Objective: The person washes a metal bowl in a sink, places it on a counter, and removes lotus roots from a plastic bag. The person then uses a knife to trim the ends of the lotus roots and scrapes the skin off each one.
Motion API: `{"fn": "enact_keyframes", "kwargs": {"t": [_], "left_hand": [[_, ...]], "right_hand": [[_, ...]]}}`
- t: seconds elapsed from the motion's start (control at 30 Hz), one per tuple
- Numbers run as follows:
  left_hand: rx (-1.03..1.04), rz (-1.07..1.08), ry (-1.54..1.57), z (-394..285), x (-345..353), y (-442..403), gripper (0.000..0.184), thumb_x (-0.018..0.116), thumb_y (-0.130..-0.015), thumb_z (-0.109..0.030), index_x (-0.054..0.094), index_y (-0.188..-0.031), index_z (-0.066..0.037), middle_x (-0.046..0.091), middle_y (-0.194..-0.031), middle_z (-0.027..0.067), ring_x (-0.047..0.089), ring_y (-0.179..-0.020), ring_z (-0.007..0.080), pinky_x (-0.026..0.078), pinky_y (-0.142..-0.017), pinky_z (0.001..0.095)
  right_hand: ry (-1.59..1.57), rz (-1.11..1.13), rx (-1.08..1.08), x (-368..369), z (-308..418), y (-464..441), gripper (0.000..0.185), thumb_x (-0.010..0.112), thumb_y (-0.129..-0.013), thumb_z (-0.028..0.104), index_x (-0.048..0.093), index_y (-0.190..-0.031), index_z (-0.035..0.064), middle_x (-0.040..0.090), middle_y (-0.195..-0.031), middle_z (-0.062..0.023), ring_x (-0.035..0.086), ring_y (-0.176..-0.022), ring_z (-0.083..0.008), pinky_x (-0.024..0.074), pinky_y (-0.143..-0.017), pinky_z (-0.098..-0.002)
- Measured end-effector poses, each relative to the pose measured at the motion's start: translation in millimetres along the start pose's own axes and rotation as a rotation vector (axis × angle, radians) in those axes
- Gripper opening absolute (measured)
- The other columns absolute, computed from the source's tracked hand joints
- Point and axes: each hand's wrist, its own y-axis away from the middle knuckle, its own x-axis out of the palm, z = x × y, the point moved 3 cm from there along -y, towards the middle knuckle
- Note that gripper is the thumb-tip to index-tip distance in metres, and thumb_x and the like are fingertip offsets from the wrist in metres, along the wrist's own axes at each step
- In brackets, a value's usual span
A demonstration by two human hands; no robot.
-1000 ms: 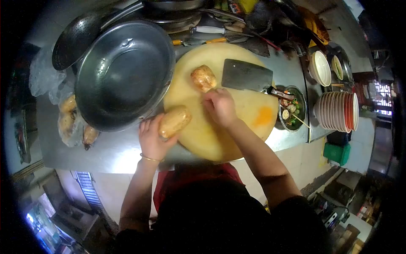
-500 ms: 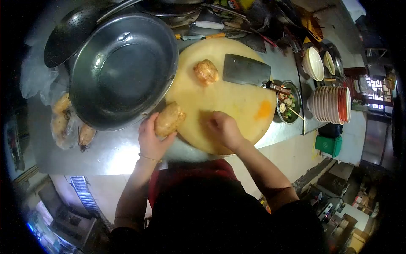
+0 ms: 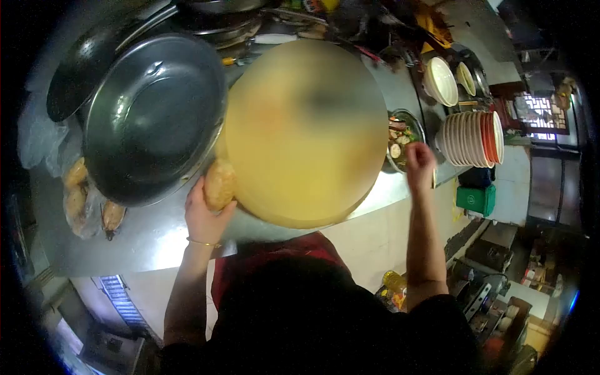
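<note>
- tuber (image 3: 219,185) clasped between left hand (image 3: 203,217) thumb and fingers, beside round board (image 3: 300,194)
- right hand (image 3: 420,161) well apart from it; cannot tell if pinching

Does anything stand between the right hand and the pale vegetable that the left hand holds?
The round board lies between them: the right hand is beyond its right edge, the pale vegetable by its left. The board's top is too blurred to show what lies there.

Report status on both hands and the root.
Left hand: grip on tan root, near cutting board. Right hand: curled near food bowl. Board blurred; obstructions unclear.
</note>
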Motion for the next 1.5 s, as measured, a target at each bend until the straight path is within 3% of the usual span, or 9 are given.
{"fn": "enact_keyframes", "kwargs": {"t": [0.17, 0.3, 0.43, 0.5, 0.63, 0.77, 0.97, 1.17, 1.5], "left_hand": [[-0.036, 0.009, 0.062, -16.3, 6.1, -2.9, 0.073, 0.082, -0.065, -0.019, 0.049, -0.128, -0.003, 0.058, -0.120, 0.0197, 0.055, -0.111, 0.0379, 0.043, -0.096, 0.0467], [0.068, -0.050, -0.133, -55.0, 11.0, -3.8, 0.068, 0.078, -0.066, -0.019, 0.051, -0.126, -0.003, 0.059, -0.113, 0.0185, 0.055, -0.106, 0.0393, 0.044, -0.092, 0.0472], [0.176, -0.065, -0.340, -81.7, 28.8, -20.3, 0.073, 0.078, -0.066, -0.024, 0.049, -0.130, -0.005, 0.060, -0.114, 0.0178, 0.055, -0.107, 0.0388, 0.043, -0.093, 0.0468], [0.170, -0.032, -0.477, -93.5, 40.7, -32.4, 0.076, 0.078, -0.066, -0.025, 0.048, -0.133, -0.006, 0.059, -0.117, 0.0176, 0.054, -0.109, 0.0383, 0.042, -0.095, 0.0471], [0.192, -0.025, -0.663, -95.9, 67.6, -54.5, 0.079, 0.078, -0.065, -0.025, 0.046, -0.136, -0.008, 0.055, -0.126, 0.0168, 0.049, -0.118, 0.0380, 0.038, -0.100, 0.0490], [0.190, -0.150, -0.644, -114.4, 69.0, -41.1, 0.081, 0.078, -0.064, -0.025, 0.044, -0.137, -0.010, 0.049, -0.134, 0.0150, 0.042, -0.125, 0.0389, 0.034, -0.104, 0.0515], [0.200, -0.245, -0.570, -124.9, 76.1, -23.9, 0.079, 0.078, -0.063, -0.025, 0.046, -0.134, -0.011, 0.044, -0.139, 0.0132, 0.039, -0.129, 0.0372, 0.030, -0.107, 0.0548], [0.162, -0.239, -0.666, -153.8, 76.8, -43.1, 0.076, 0.076, -0.069, -0.028, 0.046, -0.135, -0.010, 0.047, -0.137, 0.0166, 0.040, -0.129, 0.0392, 0.027, -0.107, 0.0572], [-0.149, -0.603, -0.569, -55.0, -3.7, 57.9, 0.079, 0.075, -0.069, -0.025, 0.042, -0.138, -0.006, 0.050, -0.131, 0.0172, 0.042, -0.126, 0.0377, 0.025, -0.107, 0.0556]], "right_hand": [[1.297, 0.237, -0.030, -72.9, -47.2, -44.6, 0.017, 0.062, -0.088, 0.028, 0.070, -0.087, 0.0124, 0.069, -0.087, -0.0075, 0.064, -0.079, -0.0302, 0.0486, -0.072, -0.0433], [1.222, 0.143, 0.032, -68.6, -54.7, -58.3, 0.017, 0.066, -0.080, 0.031, 0.072, -0.085, 0.0153, 0.067, -0.092, -0.0085, 0.060, -0.094, -0.0303, 0.0445, -0.081, -0.0447], [1.034, -0.033, -0.524, -72.2, -89.7, -59.0, 0.018, 0.069, -0.077, 0.028, 0.066, -0.077, 0.0100, 0.062, -0.076, -0.0088, 0.060, -0.081, -0.0310, 0.0451, -0.074, -0.0431], [0.833, 0.050, -0.250, -71.8, -67.4, -67.8, 0.017, 0.070, -0.075, 0.025, 0.063, -0.074, 0.0094, 0.059, -0.073, -0.0077, 0.060, -0.080, -0.0310, 0.0442, -0.074, -0.0431], [1.014, 0.078, -0.636, -67.5, -73.1, -73.7, 0.022, 0.074, -0.074, 0.020, 0.066, -0.091, 0.0095, 0.063, -0.098, -0.0074, 0.055, -0.100, -0.0311, 0.0373, -0.092, -0.0469], [0.762, 0.324, -0.070, -83.5, -99.3, -109.3, 0.031, 0.073, -0.072, 0.016, 0.065, -0.102, 0.0122, 0.062, -0.110, -0.0102, 0.051, -0.114, -0.0322, 0.0285, -0.104, -0.0521], [0.741, 0.253, -0.620, -32.2, -34.2, -117.2, 0.052, 0.064, -0.080, 0.009, 0.054, -0.131, 0.0119, 0.049, -0.138, -0.0158, 0.048, -0.124, -0.0349, 0.0239, -0.110, -0.0537], [0.389, 0.402, -0.805, 53.4, 27.1, -117.7, 0.014, 0.069, -0.078, 0.009, 0.064, -0.090, 0.0047, 0.065, -0.100, -0.0154, 0.057, -0.102, -0.0360, 0.0380, -0.101, -0.0520], [0.435, 0.519, -0.772, 61.2, 6.4, -102.0, 0.037, 0.064, -0.079, 0.010, 0.061, -0.115, 0.0044, 0.059, -0.115, -0.0193, 0.056, -0.103, -0.0398, 0.0458, -0.090, -0.0475]]}}
